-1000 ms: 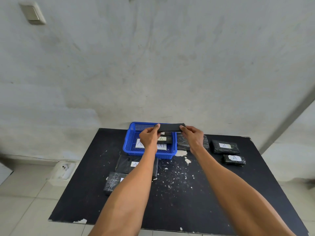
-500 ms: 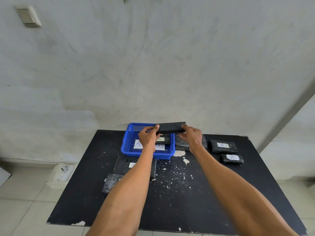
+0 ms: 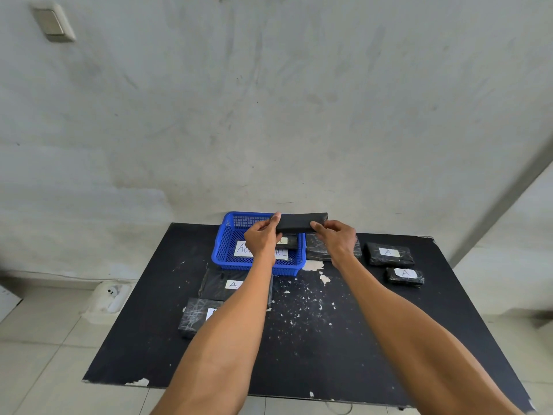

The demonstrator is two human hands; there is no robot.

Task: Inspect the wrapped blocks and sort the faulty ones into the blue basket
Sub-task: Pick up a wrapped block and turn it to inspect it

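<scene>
A long black wrapped block [image 3: 300,222] is held in the air over the back right of the blue basket [image 3: 227,235]. My left hand [image 3: 261,239] grips its left end and my right hand [image 3: 336,239] grips its right part. Inside the basket lie a white paper label and a small wrapped block [image 3: 288,241], partly hidden by my left hand. Other wrapped blocks with white "A" labels lie on the black table: two on the right [image 3: 389,253] [image 3: 404,276], one behind my right hand [image 3: 317,250], two on the left [image 3: 223,284] [image 3: 196,317].
The black table [image 3: 314,339] has chipped white spots in its middle and stands against a grey wall. A white power strip [image 3: 112,298] lies on the tiled floor to the left.
The held block has tilted so its broad face shows more toward me; both hands stay at its ends over the basket.
</scene>
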